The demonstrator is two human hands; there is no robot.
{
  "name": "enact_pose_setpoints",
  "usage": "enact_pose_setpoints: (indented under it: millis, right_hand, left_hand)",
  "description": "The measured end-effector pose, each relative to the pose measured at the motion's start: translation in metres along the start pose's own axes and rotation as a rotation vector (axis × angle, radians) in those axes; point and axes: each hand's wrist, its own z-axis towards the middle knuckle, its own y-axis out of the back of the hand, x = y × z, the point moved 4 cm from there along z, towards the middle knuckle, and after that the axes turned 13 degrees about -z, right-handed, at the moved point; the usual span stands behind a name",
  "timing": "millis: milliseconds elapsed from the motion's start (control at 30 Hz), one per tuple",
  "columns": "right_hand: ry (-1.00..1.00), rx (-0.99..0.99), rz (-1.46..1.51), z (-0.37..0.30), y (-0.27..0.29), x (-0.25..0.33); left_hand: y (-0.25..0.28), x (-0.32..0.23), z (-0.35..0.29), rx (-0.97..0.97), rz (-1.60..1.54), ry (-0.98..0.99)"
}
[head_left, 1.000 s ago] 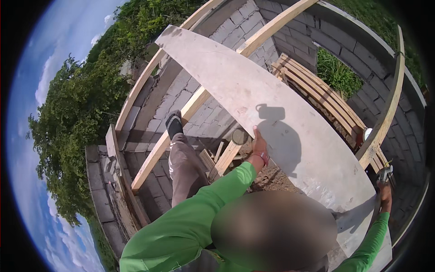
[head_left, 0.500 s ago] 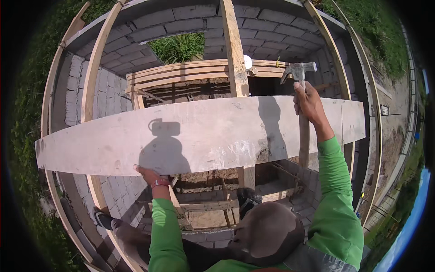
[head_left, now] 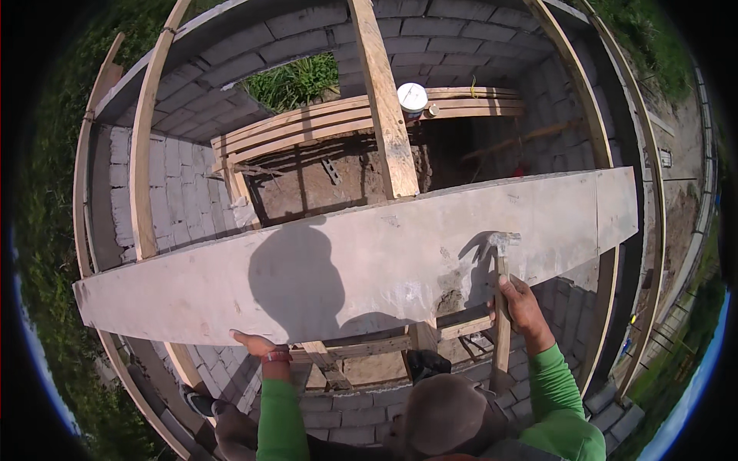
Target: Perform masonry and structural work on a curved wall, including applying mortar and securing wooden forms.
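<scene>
A long pale board (head_left: 377, 250), wide and flat, lies across several wooden beams in front of me. My left hand (head_left: 255, 343) grips its near edge left of the middle. The thumb shows on top, and the fingers beneath are hidden. A claw hammer (head_left: 502, 269) with a wooden handle is in my right hand (head_left: 526, 311), whose fingers wrap round the handle. The hammer's metal head is over the board's right part, and its handle points back toward me past the near edge. Whether the head touches the board I cannot tell.
Timber beams (head_left: 377, 92) span a grey block-walled structure (head_left: 461, 38). Below, a stack of long planks (head_left: 307, 123) stands against the far side, with a white bucket (head_left: 413, 98) beside it. Gaps between beams drop to dirt. My shoe (head_left: 197, 399) is by the left beam.
My right hand has brought the hammer down and nearer, from beyond the board's far edge to its near edge. The board now appears lower in view and more slanted; my left hand still grips it.
</scene>
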Motion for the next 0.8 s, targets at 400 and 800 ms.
enact_pose_setpoints:
  millis: [400, 800]
  right_hand:
    - [0.583, -0.147, -0.179, -0.038, -0.033, 0.147]
    - [0.134, 0.158, -0.717, 0.03, -0.059, 0.131]
  left_hand:
    - [0.015, 0.007, 0.01, -0.233, 0.159, -0.017]
    - [-0.012, 0.017, 0.007, 0.014, 0.059, 0.104]
